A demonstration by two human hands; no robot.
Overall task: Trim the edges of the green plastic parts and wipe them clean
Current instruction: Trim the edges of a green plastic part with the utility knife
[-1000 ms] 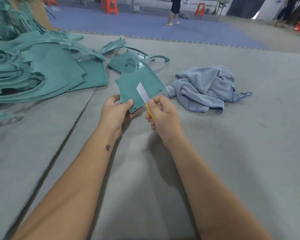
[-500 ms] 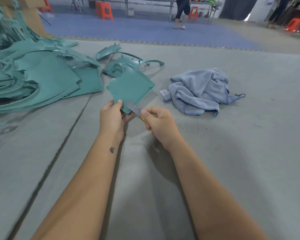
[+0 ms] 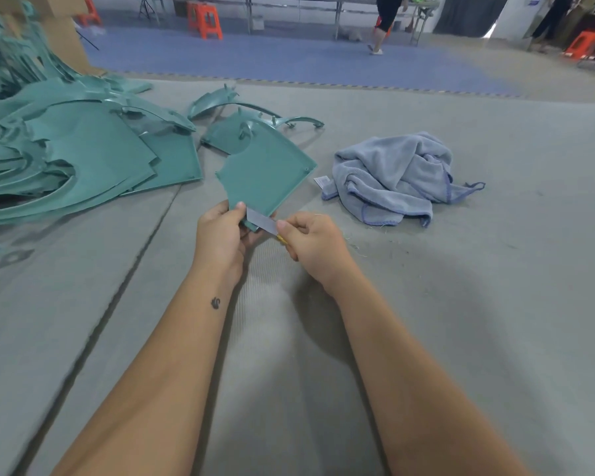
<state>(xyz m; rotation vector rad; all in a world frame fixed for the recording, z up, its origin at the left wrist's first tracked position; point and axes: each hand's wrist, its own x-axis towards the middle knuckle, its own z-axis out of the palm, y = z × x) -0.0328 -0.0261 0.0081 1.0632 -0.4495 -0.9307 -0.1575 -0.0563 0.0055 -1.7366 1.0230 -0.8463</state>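
The left hand [image 3: 222, 231] held a flat green plastic part [image 3: 267, 173] by its near corner, thumb on top, lifted above the gray mat [image 3: 461, 304]. The right hand [image 3: 311, 243] pinched a small blade [image 3: 261, 224] against that corner's edge. A blue cloth [image 3: 392, 176] lay crumpled to the right. More green parts [image 3: 83, 152] were piled on the left.

Green part [image 3: 265, 173] — smooth plastic, faint satin sheen. Blade [image 3: 262, 224]: flat grey metal, matt. Cloth [image 3: 392, 176] — soft grey-blue terry, stitched hem. Floor covering [image 3: 461, 304]: grey felt-like matting, matt, slightly ribbed. Box [image 3: 62, 39]: brown cardboard.
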